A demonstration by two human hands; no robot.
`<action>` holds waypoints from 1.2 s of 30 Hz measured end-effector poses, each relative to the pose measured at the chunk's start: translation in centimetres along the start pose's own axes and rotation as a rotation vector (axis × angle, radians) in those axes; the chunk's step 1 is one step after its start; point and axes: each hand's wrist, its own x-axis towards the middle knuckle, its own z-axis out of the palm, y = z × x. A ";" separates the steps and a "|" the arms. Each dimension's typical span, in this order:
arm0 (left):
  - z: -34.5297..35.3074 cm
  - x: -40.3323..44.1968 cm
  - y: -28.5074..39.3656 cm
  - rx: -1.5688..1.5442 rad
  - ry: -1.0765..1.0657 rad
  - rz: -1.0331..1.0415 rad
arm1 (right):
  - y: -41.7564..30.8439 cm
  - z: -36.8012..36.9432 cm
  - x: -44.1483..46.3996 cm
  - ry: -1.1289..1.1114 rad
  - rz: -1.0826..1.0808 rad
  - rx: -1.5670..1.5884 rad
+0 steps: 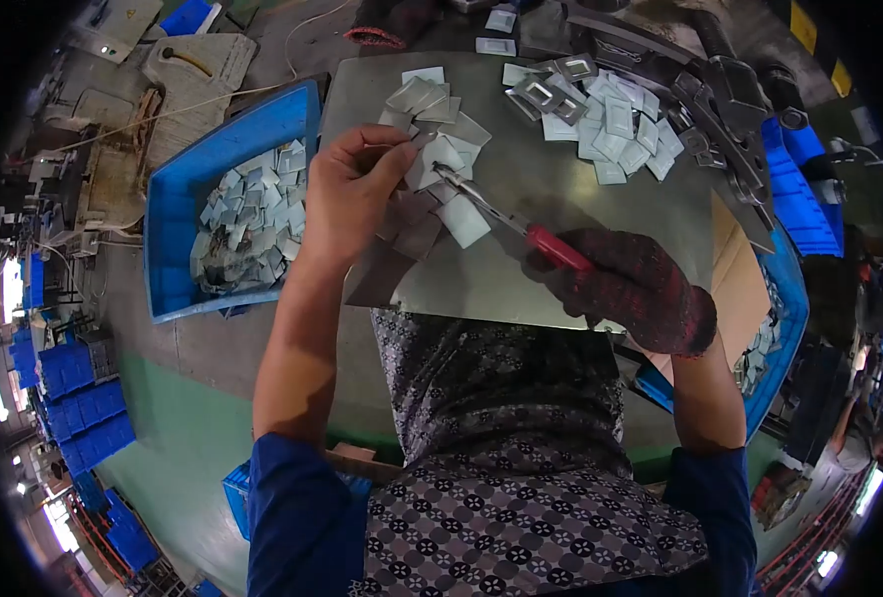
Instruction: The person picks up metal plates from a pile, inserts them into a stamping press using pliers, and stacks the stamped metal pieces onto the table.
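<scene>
My left hand [357, 189], bare, is pinched at the edge of a pile of flat metal plates [466, 134] on the grey metal table [531, 284]; what its fingertips hold is too small to make out. My right hand [631, 289], in a dark knitted glove, is closed on red-handled pliers [559, 247]. The pliers' jaws point left and lie over a plate just right of my left fingertips. Stamped metal parts [616, 124] with raised rectangular centres are heaped at the table's back right.
A blue bin [163, 249] of metal plates stands left of the table. Another blue bin [795, 298] with parts and cardboard [738, 269] is at the right. Metal tooling [735, 90] borders the back right corner. A dark glove [402, 20] lies beyond the table.
</scene>
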 end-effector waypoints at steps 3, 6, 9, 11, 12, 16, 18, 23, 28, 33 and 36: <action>-0.5 0.2 -0.8 0.119 0.211 0.132 | -1.7 -1.3 -0.9 0.072 0.142 0.101; -2.6 0.6 -3.5 0.195 0.323 0.242 | -2.5 -5.1 -1.0 0.315 -0.209 -0.204; -3.4 0.8 -5.3 0.107 0.349 0.280 | -4.2 -9.5 -0.1 0.596 -0.429 -0.549; -3.0 0.6 -5.2 0.122 0.329 0.291 | -6.2 -11.3 0.3 0.528 -0.003 -0.014; -2.9 0.6 -5.2 0.138 0.323 0.303 | -5.8 -13.1 1.6 0.542 -0.143 -0.098; -2.9 0.5 -5.0 0.113 0.321 0.293 | -7.0 -12.1 1.7 0.693 -0.022 -0.012; -2.9 0.3 -5.0 0.151 0.331 0.285 | -6.5 -12.8 0.6 0.610 -0.047 0.081; -2.8 0.2 -4.9 0.124 0.313 0.276 | -6.4 -10.3 -1.7 0.582 -0.100 0.084; -2.8 0.4 -5.0 0.114 0.328 0.295 | -5.1 -14.1 2.3 0.620 -0.021 0.012; -2.8 0.3 -5.0 0.110 0.319 0.282 | -7.6 -15.0 2.1 0.250 -0.133 -0.213; -2.9 0.4 -5.2 0.099 0.306 0.290 | -7.3 -12.9 2.3 0.527 -0.026 -0.010</action>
